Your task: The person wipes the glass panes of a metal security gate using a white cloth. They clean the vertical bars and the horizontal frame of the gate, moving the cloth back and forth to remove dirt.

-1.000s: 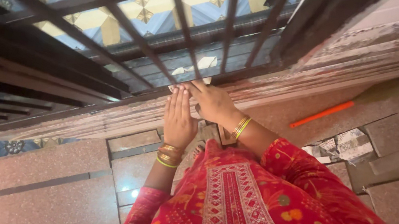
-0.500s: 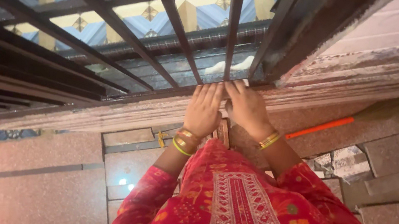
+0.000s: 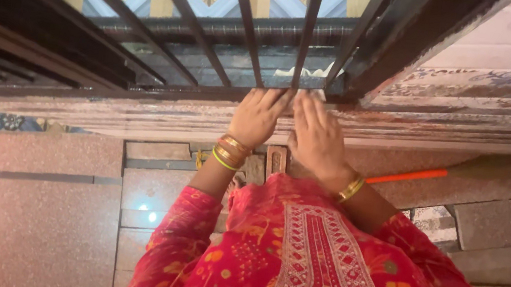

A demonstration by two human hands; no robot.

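1. Looking down: a speckled pink floor (image 3: 15,217) fills the left, with a black grille (image 3: 245,24) above a worn stone ledge (image 3: 140,118).
2. Left hand (image 3: 258,116), bangles at the wrist, lies flat on the ledge at the foot of the bars, fingers straight and close together, gripping nothing.
3. Just beyond the fingertips, behind the bars, sits a white scrap (image 3: 307,73); whether a finger touches it cannot be told.
4. Right hand (image 3: 317,135) lies flat just beside the left, fingers slightly spread, holding nothing.
5. Further right, an orange stick (image 3: 409,175) lies on the floor near loose grey slabs (image 3: 488,227).
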